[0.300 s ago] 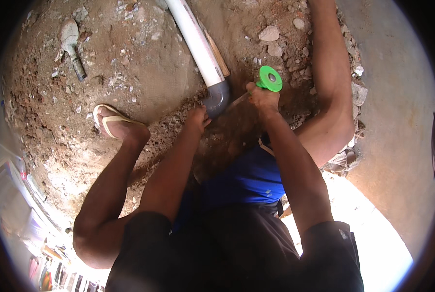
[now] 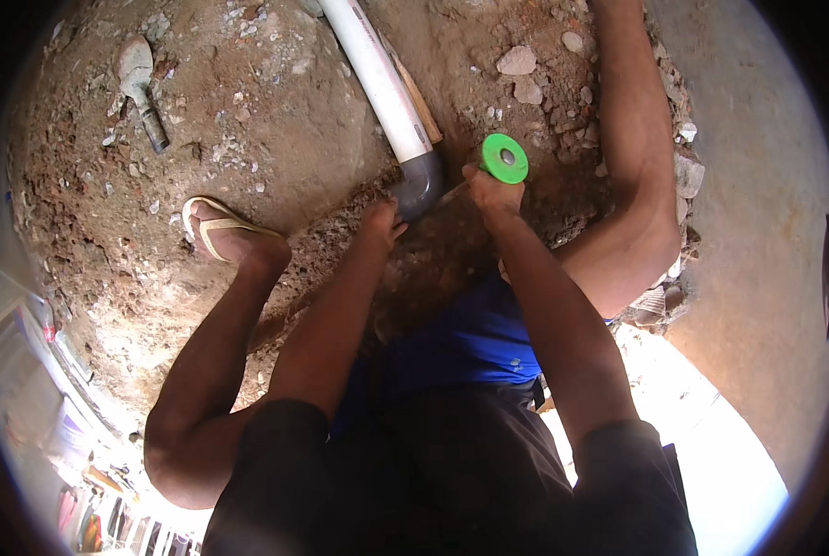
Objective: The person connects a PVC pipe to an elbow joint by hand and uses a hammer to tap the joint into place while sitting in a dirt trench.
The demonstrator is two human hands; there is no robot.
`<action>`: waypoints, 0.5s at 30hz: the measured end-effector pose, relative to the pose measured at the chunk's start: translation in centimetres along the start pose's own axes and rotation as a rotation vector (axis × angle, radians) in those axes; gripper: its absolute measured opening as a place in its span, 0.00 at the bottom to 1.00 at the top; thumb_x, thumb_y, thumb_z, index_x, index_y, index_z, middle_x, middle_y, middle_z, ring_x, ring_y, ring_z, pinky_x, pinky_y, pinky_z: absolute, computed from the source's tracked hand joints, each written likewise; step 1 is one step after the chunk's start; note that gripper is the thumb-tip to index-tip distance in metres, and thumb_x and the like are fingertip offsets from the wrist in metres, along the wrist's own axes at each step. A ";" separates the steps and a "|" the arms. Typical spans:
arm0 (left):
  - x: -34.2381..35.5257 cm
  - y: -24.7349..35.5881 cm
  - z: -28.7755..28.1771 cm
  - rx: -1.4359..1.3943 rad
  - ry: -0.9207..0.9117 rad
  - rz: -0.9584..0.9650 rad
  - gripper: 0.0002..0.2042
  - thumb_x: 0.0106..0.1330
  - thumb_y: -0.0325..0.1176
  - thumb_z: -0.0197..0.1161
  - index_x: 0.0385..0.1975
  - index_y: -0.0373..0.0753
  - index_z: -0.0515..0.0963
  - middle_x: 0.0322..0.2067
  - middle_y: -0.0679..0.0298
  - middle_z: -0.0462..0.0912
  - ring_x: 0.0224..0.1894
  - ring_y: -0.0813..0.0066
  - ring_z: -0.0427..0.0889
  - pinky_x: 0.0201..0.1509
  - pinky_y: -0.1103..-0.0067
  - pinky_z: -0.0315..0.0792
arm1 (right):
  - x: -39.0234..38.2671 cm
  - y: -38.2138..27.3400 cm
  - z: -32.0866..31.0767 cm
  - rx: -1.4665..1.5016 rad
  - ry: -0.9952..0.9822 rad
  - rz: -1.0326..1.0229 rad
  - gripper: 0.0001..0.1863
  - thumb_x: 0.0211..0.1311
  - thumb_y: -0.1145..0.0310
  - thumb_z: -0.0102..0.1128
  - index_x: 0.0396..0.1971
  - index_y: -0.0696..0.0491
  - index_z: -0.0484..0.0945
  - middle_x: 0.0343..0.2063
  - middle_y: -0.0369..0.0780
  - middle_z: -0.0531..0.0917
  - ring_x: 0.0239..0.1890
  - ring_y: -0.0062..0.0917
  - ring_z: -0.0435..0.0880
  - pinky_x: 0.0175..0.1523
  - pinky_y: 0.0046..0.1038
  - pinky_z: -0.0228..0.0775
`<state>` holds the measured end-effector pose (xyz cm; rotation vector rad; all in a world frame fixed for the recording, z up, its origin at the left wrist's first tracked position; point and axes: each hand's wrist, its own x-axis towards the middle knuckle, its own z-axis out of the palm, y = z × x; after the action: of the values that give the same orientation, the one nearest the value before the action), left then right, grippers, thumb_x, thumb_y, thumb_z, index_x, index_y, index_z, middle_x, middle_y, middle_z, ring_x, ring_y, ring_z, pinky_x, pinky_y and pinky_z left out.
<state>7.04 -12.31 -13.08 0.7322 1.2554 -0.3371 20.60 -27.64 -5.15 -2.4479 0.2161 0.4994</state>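
Tool shaft hidden below right hand (image 2: 490,190), grip clamped on green-capped handle (image 2: 503,157). Left hand (image 2: 379,221) touches grey elbow (image 2: 420,183), grip unclear. White pipe (image 2: 374,76) runs upper-left to centre.

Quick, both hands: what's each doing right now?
Left hand: resting on the grey pipe elbow; grip unclear.
Right hand: closed on a green-capped tool.

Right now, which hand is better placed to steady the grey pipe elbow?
Probably the left hand: it already rests beside the grey elbow. The right hand is busy gripping the green roll.
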 end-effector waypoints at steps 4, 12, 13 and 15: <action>-2.0 0.0 1.2 -0.077 -0.047 0.039 0.22 0.73 0.34 0.53 0.62 0.30 0.64 0.63 0.48 0.65 0.64 0.51 0.66 0.64 0.58 0.69 | 0.7 5.3 2.4 0.254 0.229 0.027 0.21 0.47 0.61 0.71 0.41 0.55 0.80 0.38 0.35 0.84 0.41 0.24 0.81 0.49 0.27 0.73; -2.0 0.6 0.7 -0.072 0.000 -0.004 0.22 0.75 0.36 0.52 0.62 0.30 0.63 0.63 0.48 0.64 0.64 0.52 0.66 0.64 0.59 0.69 | 1.0 1.6 -0.4 0.362 0.128 0.095 0.21 0.44 0.61 0.73 0.38 0.58 0.83 0.36 0.43 0.87 0.42 0.33 0.85 0.51 0.31 0.74; -2.4 0.6 1.0 -0.064 -0.016 -0.018 0.22 0.75 0.37 0.52 0.63 0.30 0.63 0.63 0.48 0.63 0.65 0.52 0.65 0.65 0.59 0.69 | 0.8 3.3 0.9 0.386 0.207 0.006 0.21 0.44 0.61 0.74 0.38 0.58 0.83 0.36 0.43 0.86 0.42 0.32 0.85 0.52 0.31 0.74; -2.1 1.0 1.4 -0.047 -0.023 -0.054 0.23 0.75 0.37 0.52 0.63 0.30 0.62 0.64 0.47 0.62 0.66 0.51 0.64 0.65 0.59 0.69 | 0.0 3.4 4.3 0.334 0.468 0.186 0.21 0.45 0.62 0.74 0.38 0.58 0.82 0.37 0.44 0.86 0.42 0.32 0.85 0.51 0.31 0.75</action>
<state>8.03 -12.81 -10.57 0.6535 1.2586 -0.3585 18.43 -27.71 -10.16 -2.1875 0.6682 -0.0452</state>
